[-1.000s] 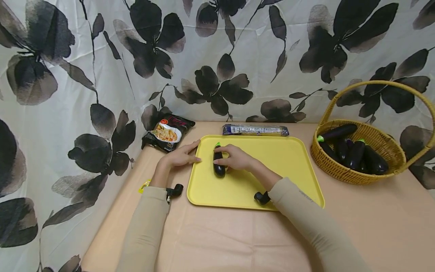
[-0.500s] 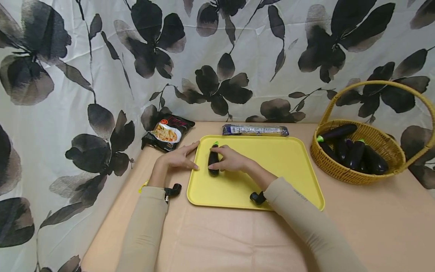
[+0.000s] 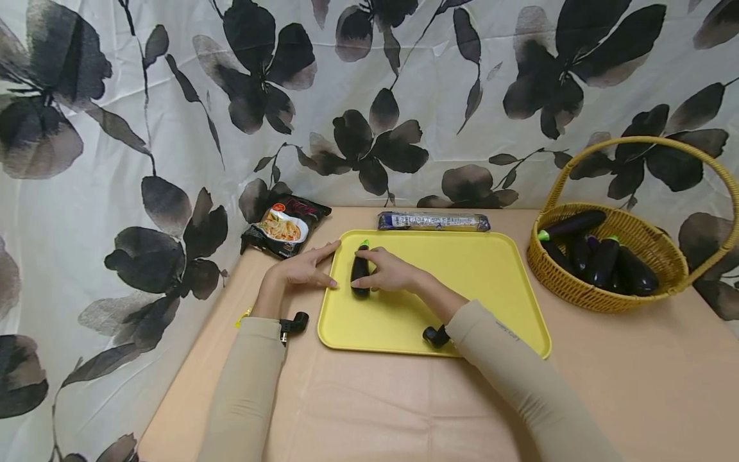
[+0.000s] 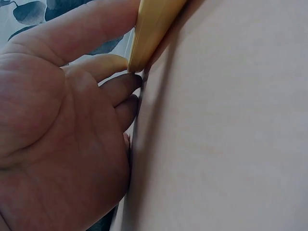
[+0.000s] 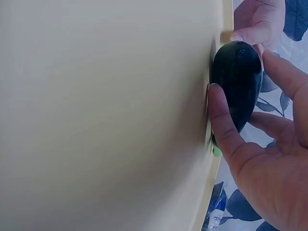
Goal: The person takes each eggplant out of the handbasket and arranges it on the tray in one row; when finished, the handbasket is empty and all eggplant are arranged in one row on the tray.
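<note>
A dark purple eggplant (image 3: 359, 269) with a green tip lies lengthwise near the left side of the yellow tray (image 3: 462, 289). My right hand (image 3: 395, 270) grips it from the right, thumb on the near side and fingers over it. In the right wrist view the thumb and fingers straddle the rounded end of the eggplant (image 5: 237, 72). My left hand (image 3: 297, 268) rests against the tray's left rim, fingers spread. The left wrist view has its extended thumb and fingertips touching the tray edge (image 4: 153, 29).
A wicker basket (image 3: 600, 301) with a tall handle holds several eggplants at the right. Behind the tray lies a long blue wrapped packet (image 3: 434, 221). A black noodle packet (image 3: 284, 226) lies beyond my left hand. A floral curtain (image 3: 369, 96) hangs behind the table.
My right hand has moved the eggplant a little to the left, closer to the tray's left rim. My left hand has shifted slightly and stays at the rim.
</note>
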Tool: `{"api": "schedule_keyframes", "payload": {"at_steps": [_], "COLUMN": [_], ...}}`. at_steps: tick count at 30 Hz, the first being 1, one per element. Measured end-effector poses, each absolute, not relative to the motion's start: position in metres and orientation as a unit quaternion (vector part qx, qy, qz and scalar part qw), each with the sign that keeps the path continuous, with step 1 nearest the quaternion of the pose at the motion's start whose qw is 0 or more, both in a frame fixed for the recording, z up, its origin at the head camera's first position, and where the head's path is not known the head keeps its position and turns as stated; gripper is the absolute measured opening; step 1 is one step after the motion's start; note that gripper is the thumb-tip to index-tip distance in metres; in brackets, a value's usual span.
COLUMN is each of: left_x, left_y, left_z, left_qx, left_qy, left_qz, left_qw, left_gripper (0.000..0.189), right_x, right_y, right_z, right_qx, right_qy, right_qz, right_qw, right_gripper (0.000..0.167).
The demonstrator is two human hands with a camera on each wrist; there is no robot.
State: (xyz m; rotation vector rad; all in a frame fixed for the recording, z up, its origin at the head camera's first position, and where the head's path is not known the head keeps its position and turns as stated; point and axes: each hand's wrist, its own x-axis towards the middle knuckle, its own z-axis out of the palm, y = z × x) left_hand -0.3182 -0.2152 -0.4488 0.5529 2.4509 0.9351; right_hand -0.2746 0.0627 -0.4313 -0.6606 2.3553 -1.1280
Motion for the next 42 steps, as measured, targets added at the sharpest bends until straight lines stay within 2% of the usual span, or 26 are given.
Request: {"api": "schedule_keyframes", "payload": {"at_steps": [7,22,32,42], "left_x": [-0.319,-0.316,-0.319,-0.319], "left_y": [-0.214,-0.210,-0.212,-0.212], "left_z": [-0.448,-0.445,-0.448,-0.452], "left_qx": [0.206,0.220,0.231,0.227], "left_qy": [0.896,0.893,0.882,0.870], "left_qz": [0.324,0.326,0.346,0.375], "left_qw": [0.224,0.218,0.222,0.226], "left_gripper": [0.115,0.112,0.115,0.114], "right_x": [-0.266,-0.217,-0.201,-0.188], "right_y": [0.076,0.157,0.211,0.259], "right_z": [-0.420,-0.371,-0.351,-0.333], "right_qx": [-0.246,-0.292,-0.274,-0.198], "right_qy": [0.862,0.852,0.861,0.892], "right_qz": [-0.392,-0.427,-0.428,-0.403], "right_qw": [0.205,0.080,-0.008,-0.057], "right_gripper": [0.086,0.075,0.069,0.064]}}
